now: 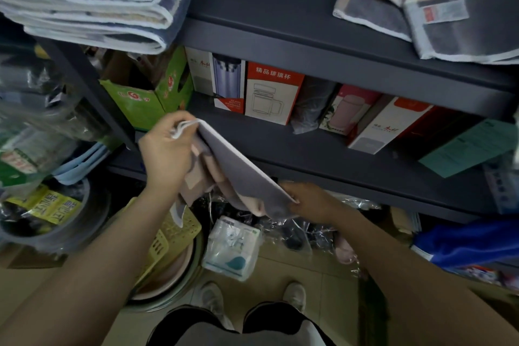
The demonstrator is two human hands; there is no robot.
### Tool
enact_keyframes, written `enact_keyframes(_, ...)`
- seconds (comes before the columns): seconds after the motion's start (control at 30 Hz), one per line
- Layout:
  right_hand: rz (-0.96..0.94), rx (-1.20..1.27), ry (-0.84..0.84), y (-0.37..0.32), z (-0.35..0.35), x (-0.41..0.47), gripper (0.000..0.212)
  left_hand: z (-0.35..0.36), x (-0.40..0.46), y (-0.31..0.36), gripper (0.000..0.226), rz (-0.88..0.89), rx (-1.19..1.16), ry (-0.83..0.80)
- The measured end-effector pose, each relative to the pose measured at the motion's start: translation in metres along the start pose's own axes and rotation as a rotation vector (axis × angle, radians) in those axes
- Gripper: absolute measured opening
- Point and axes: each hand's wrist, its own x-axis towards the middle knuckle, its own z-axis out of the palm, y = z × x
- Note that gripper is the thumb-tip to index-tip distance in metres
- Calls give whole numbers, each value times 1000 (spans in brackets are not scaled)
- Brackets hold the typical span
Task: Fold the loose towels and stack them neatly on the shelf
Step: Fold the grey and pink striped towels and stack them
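Both hands are busy with one towel. Her left hand [168, 146] pinches a corner of the grey and pink towel [238, 174] up high, with the fingers curled tight round the white edge. Her right hand [309, 201] grips the other end lower down, fingers closed on the cloth. The towel hangs in the air between the two hands, in front of the dark shelf [280, 36], and it touches nothing else. Its top edge is pulled straight, but the pink part below is bunched and droopy — so I think this one is only partly folded.

Some of the job looks done. A neat pile of folded towels [90, 0] sits on the top shelf at the left, all flat and lined up. At the right of that same shelf lies a loose towel [438, 17], floppy and crooked, with a label showing. That one needs folding too, I think.

So what is left — finish folding the towel in the hands, put it on the pile, then do the messy one. Boxes of cups [269, 93] fill the shelf below, and a yellow basket [171, 236] sits on the floor.
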Motion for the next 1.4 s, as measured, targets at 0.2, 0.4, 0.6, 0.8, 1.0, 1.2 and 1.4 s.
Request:
enact_keyframes(0.2, 128, -329, 260, 20, -8, -5, 22, 6, 4, -35, 8, -174, 1, 38)
enact_keyframes(0.4, 227, -273, 543, 18, -17, -14, 16, 4, 13, -55, 17, -262, 84, -22)
enact_keyframes(0.6, 309, 356, 556, 13, -23, -24, 14, 0, 20, -55, 24, -357, 157, -160)
enact_keyframes(0.8, 307, 728, 680, -48, -11, -23, 8, 17, 10, -2, 9, -757, -387, -554)
enact_keyframes(1.0, -64, 613, 626, -109, -28, -36, 55, 8, -1, 51, 22, -348, -382, -832)
enact_keyframes(1.2, -155, 497, 488, -124, -53, -38, 34, -14, 7, 74, 34, 381, -128, -940)
enact_keyframes(1.4, -204, 643, 423, -121, -67, -32, 10, -11, 1, 73, 32, 415, -266, -644)
